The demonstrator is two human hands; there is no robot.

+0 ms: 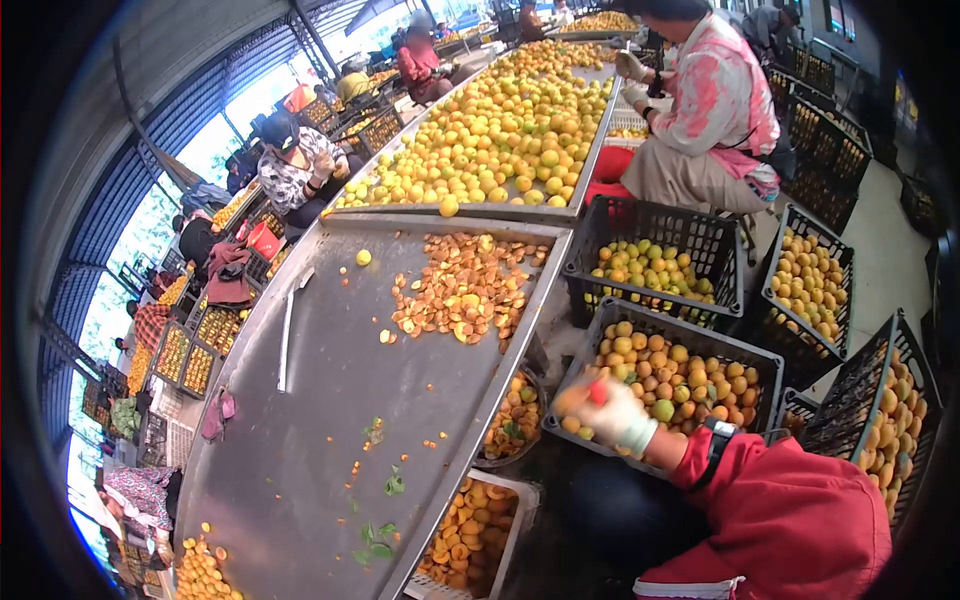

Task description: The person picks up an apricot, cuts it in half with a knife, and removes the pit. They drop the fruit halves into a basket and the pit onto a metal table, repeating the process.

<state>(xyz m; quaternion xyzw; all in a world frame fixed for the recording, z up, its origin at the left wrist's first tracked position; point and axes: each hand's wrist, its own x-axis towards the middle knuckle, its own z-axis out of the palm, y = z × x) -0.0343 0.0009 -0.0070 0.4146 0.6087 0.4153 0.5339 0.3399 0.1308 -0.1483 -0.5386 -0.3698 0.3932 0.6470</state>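
My right hand [608, 408], in a pale glove below a red sleeve [790, 510], reaches over the left part of a black crate [690, 338] of yellow-orange apricots [690, 385]. Its fingers are smeared by motion. A small bright red piece [598, 392] shows at the fingers, beside an orange-brown blur; I cannot tell what the hand holds. To the left of the hand, a round basket [543, 400] of cut apricots stands by the metal table [330, 440]. My left hand is out of view.
Halved apricots [465, 290], leaves and a thin white strip [287, 340] lie on the table. Whole apricots [500, 130] cover the farther sorting table. A white crate [520, 540] of halves stands below the edge. Stacked crates [815, 290] line the right; a person [700, 110] sits beyond.
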